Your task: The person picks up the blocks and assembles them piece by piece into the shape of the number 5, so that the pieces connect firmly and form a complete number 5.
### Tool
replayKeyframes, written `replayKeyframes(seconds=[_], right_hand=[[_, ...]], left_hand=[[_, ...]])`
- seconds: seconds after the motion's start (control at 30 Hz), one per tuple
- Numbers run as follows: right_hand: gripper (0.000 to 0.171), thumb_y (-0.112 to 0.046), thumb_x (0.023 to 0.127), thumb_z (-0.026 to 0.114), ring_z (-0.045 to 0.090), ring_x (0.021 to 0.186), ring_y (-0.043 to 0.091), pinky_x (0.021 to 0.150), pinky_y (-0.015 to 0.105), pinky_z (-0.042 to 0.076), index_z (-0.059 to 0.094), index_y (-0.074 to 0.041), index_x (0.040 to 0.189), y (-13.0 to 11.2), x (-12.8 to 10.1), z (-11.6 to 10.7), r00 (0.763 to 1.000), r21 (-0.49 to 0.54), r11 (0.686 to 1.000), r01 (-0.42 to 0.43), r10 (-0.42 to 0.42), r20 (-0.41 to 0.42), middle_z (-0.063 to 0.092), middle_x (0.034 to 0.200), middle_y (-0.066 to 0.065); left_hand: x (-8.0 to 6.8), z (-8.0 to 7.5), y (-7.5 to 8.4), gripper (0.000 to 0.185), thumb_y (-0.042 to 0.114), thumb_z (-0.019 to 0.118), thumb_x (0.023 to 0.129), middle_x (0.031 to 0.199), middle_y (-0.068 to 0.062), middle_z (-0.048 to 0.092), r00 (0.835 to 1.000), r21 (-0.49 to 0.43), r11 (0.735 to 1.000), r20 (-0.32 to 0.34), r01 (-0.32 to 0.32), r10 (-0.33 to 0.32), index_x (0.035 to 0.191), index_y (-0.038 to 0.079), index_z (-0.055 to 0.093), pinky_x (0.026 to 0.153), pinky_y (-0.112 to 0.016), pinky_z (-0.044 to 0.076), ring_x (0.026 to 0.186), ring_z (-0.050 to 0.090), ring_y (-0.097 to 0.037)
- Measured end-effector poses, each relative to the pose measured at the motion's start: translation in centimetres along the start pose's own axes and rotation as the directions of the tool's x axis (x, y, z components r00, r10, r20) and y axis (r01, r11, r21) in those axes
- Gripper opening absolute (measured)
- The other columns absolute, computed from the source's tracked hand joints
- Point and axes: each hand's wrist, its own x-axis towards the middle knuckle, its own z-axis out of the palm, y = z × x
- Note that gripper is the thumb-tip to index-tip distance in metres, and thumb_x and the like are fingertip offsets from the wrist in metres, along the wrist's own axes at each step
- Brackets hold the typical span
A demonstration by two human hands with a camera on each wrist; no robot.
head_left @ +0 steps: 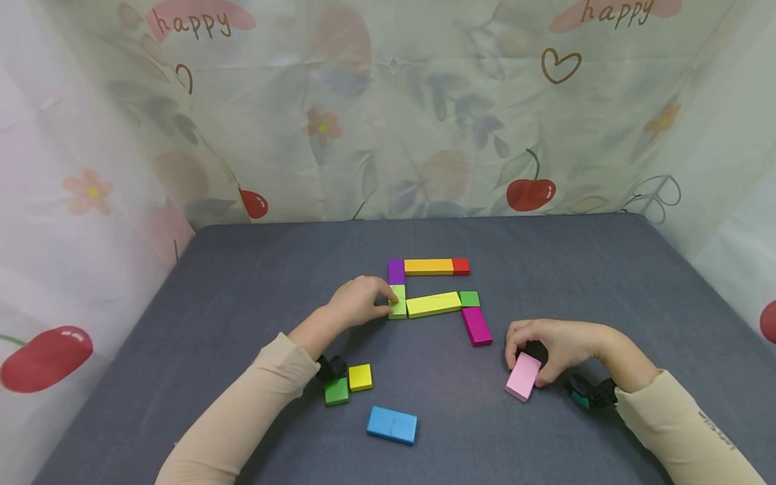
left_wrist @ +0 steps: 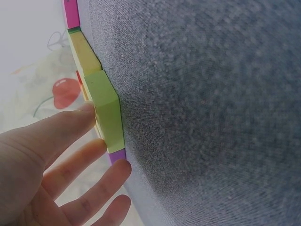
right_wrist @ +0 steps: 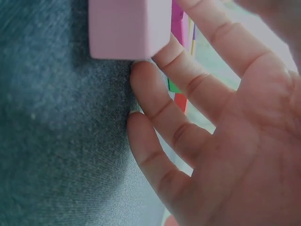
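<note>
My left hand (head_left: 383,301) reaches to a light green block (head_left: 398,302) and touches its left edge with straight fingertips (left_wrist: 89,112). That block lies against a long yellow block (head_left: 433,304), below a purple block (head_left: 396,271), an orange bar (head_left: 428,267) and a red block (head_left: 461,266). A green block (head_left: 469,298) and a magenta block (head_left: 476,326) finish the right side of the flat layout. My right hand (head_left: 526,360) grips a pale pink block (head_left: 521,380), tilted on the cloth, with fingers (right_wrist: 146,80) along its side.
Loose blocks lie near my left forearm: a small yellow one (head_left: 360,377), a small green one (head_left: 336,391) and a blue one (head_left: 392,425). The grey cloth table (head_left: 242,283) is walled by a printed curtain (head_left: 388,108) at the back and sides.
</note>
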Motion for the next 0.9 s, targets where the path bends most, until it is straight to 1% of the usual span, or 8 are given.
replayKeyframes(seconds=[0.17,0.37,0.63,0.9], right_hand=[[0.029,-0.008,0.072,0.074,0.051,0.094,0.011,0.079,0.024,0.041,0.063,-0.023,0.096,-0.08,0.13,0.03,1.000,-0.010,1.000,0.005,-0.005,-0.009,0.057,0.099,-0.004],[0.029,-0.009,0.073,0.075,0.052,0.090,0.010,0.077,0.024,0.043,0.064,-0.023,0.095,-0.08,0.14,0.06,0.998,-0.036,0.998,0.041,-0.043,-0.045,0.058,0.096,-0.004],[0.028,-0.010,0.075,0.074,0.052,0.088,0.010,0.076,0.025,0.045,0.064,-0.022,0.098,-0.24,0.44,-0.02,0.993,-0.050,0.995,0.087,-0.091,-0.077,0.058,0.096,-0.002],[0.032,-0.008,0.073,0.074,0.052,0.089,0.007,0.077,0.025,0.046,0.064,-0.025,0.098,-0.59,1.03,0.00,0.988,-0.113,0.990,0.084,-0.098,-0.122,0.058,0.097,-0.007]], left_hand=[[-0.01,0.04,-0.06,0.020,0.018,0.069,0.084,0.112,-0.001,0.069,1.000,-0.006,1.000,-0.006,-0.009,0.009,0.104,0.016,0.073,0.094,-0.035,0.049,0.109,0.062,-0.019],[-0.03,0.03,-0.08,0.020,0.018,0.069,0.084,0.112,-0.001,0.069,1.000,-0.004,1.000,-0.006,-0.012,0.012,0.104,0.016,0.073,0.094,-0.036,0.049,0.109,0.062,-0.019],[-0.02,0.11,-0.02,0.020,0.019,0.069,0.085,0.112,0.000,0.068,1.000,-0.001,1.000,-0.004,-0.001,0.001,0.104,0.017,0.073,0.094,-0.036,0.049,0.109,0.062,-0.019],[-0.05,0.02,0.04,0.020,0.019,0.069,0.085,0.112,-0.001,0.068,1.000,0.000,1.000,-0.004,-0.002,0.002,0.104,0.017,0.073,0.094,-0.036,0.049,0.109,0.061,-0.019]])
